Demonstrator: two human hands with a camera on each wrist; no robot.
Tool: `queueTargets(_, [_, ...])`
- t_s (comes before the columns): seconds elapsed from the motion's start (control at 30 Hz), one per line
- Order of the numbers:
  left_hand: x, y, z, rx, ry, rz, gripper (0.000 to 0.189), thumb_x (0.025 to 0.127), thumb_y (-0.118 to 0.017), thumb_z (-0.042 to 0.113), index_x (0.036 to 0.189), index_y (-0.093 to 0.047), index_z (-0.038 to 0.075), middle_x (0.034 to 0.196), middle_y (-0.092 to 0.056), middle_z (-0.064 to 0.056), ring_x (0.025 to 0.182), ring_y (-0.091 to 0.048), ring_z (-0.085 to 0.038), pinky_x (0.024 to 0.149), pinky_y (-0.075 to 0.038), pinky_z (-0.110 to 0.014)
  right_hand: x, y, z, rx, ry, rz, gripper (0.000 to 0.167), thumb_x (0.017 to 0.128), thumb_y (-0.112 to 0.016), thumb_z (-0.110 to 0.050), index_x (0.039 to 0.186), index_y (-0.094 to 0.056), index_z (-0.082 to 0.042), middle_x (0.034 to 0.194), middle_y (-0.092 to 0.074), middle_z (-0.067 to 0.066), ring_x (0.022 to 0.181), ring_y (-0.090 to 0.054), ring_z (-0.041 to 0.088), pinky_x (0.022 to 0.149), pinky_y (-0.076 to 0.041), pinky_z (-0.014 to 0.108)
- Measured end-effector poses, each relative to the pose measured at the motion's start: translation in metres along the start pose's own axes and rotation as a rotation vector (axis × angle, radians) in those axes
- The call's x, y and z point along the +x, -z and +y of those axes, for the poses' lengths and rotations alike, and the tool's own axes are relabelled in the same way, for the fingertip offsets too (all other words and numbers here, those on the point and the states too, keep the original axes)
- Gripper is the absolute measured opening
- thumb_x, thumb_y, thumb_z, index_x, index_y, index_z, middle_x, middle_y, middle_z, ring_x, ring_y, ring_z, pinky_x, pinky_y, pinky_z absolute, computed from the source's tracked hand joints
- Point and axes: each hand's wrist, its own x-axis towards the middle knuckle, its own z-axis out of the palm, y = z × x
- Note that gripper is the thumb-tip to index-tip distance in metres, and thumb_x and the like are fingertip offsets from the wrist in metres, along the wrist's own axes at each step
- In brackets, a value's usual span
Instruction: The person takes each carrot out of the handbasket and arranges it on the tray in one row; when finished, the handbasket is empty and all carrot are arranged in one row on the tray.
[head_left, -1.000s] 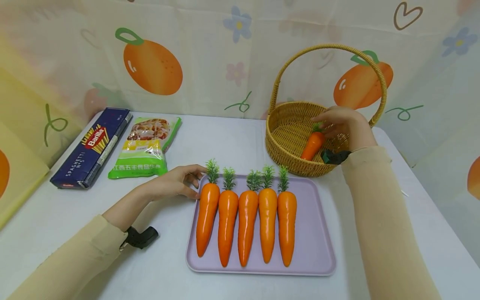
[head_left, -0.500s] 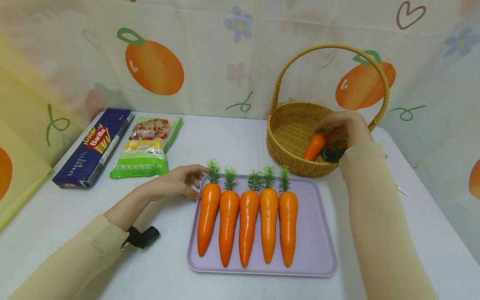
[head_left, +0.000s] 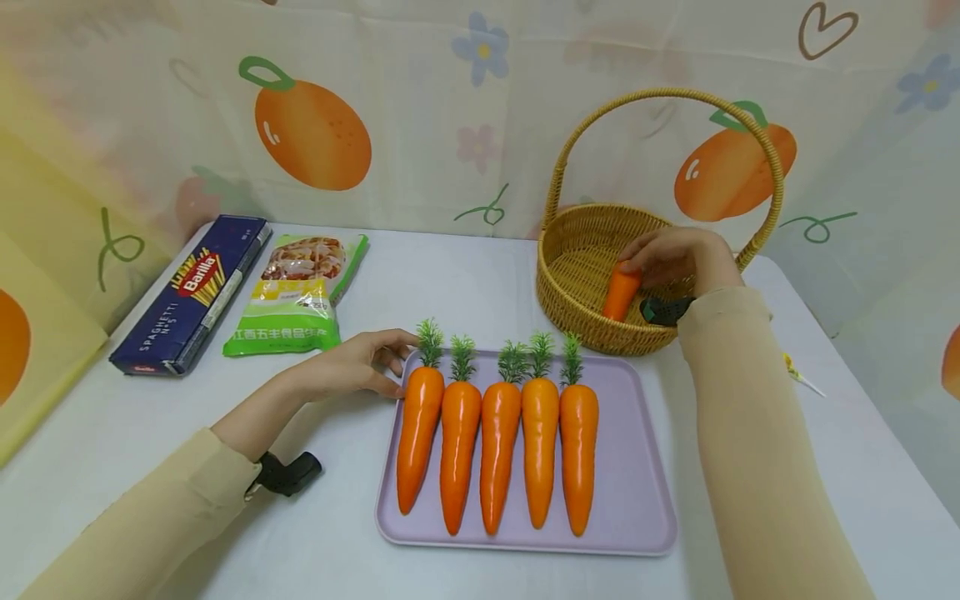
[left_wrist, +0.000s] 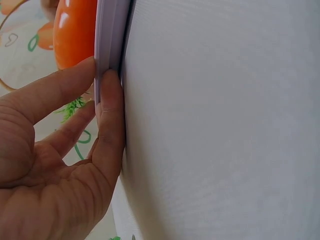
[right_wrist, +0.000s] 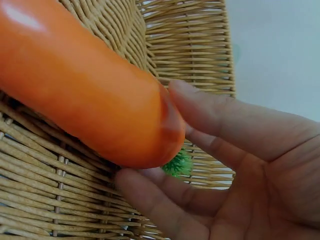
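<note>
At the tray's upper left corner my left hand (head_left: 358, 365) pinches the rim of the lilac tray (head_left: 633, 467). The left wrist view has the thumb and fingers (left_wrist: 111, 107) on either side of that rim. Several orange carrots (head_left: 500, 450) with green tops lie side by side on the tray. Inside the wicker basket (head_left: 558, 292), my right hand (head_left: 667, 252) holds another carrot (head_left: 621, 292) by its leafy end. Thumb and fingertips grip the thick end of this carrot (right_wrist: 95, 85) in the right wrist view, and part of its green top (right_wrist: 179, 164) shows behind the fingers.
A blue spaghetti box (head_left: 191, 296) and a green food packet (head_left: 296, 296) lie at the back left. The basket's tall handle (head_left: 667, 93) arches over the right hand. A lollipop (head_left: 802, 375) lies right of the right forearm. A patterned cloth hangs behind the table.
The right hand has sunk slightly into the basket, and its carrot has tilted so that the leafy top is hidden in the head view. The left hand stays on the tray.
</note>
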Motion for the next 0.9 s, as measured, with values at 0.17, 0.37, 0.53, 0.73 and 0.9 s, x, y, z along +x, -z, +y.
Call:
queueTargets(0.17, [0.001, 0.000, 0.000, -0.004, -0.001, 0.000, 0.066, 0.081, -0.074, 0.009, 0.141, -0.047, 0.007, 0.111, -0.056, -0.014, 0.102, -0.051, -0.024, 0.081, -0.048, -0.026, 0.003, -0.001, 0.001, -0.013, -0.013, -0.058, 0.059, 0.099, -0.059, -0.023, 0.147, -0.032, -0.003, 0.120, -0.054, 0.005, 0.100, -0.064, 0.017, 0.095, -0.055, 0.034])
queueTargets(0.37, [0.001, 0.000, 0.001, -0.017, -0.004, -0.004, 0.066, 0.081, -0.074, 0.009, 0.141, -0.047, 0.006, 0.111, -0.056, -0.014, 0.101, -0.051, -0.023, 0.080, -0.048, -0.026, 0.007, -0.004, 0.000, -0.045, -0.010, -0.124, 0.070, 0.100, -0.057, -0.027, 0.154, -0.020, -0.005, 0.129, -0.048, 0.010, 0.103, -0.062, 0.018, 0.091, -0.055, 0.031])
queueTargets(0.53, [0.000, 0.000, 0.001, -0.027, -0.002, -0.001, 0.067, 0.080, -0.074, 0.008, 0.141, -0.047, 0.005, 0.111, -0.056, -0.015, 0.101, -0.051, -0.023, 0.080, -0.048, -0.025, 0.015, -0.002, 0.003, -0.024, 0.025, -0.163, 0.065, 0.097, -0.061, -0.028, 0.149, -0.029, -0.005, 0.120, -0.053, 0.007, 0.097, -0.062, 0.017, 0.086, -0.056, 0.029])
queueTargets(0.73, [0.001, 0.000, 0.000, -0.031, -0.005, -0.004, 0.067, 0.080, -0.074, 0.007, 0.141, -0.046, 0.004, 0.113, -0.055, -0.016, 0.102, -0.051, -0.024, 0.080, -0.048, -0.025, 0.028, 0.001, 0.008, 0.016, 0.040, -0.164, 0.063, 0.091, -0.070, -0.029, 0.141, -0.037, -0.009, 0.120, -0.052, 0.009, 0.101, -0.062, 0.020, 0.084, -0.057, 0.031])
queueTargets(0.9, [0.002, 0.000, 0.000, -0.020, 0.000, -0.005, 0.067, 0.081, -0.074, 0.008, 0.141, -0.046, 0.005, 0.114, -0.056, -0.016, 0.102, -0.051, -0.023, 0.080, -0.048, -0.025, 0.030, -0.002, 0.007, 0.032, 0.064, -0.144, 0.067, 0.091, -0.070, -0.025, 0.145, -0.034, -0.007, 0.126, -0.045, 0.013, 0.108, -0.058, 0.023, 0.086, -0.058, 0.032])
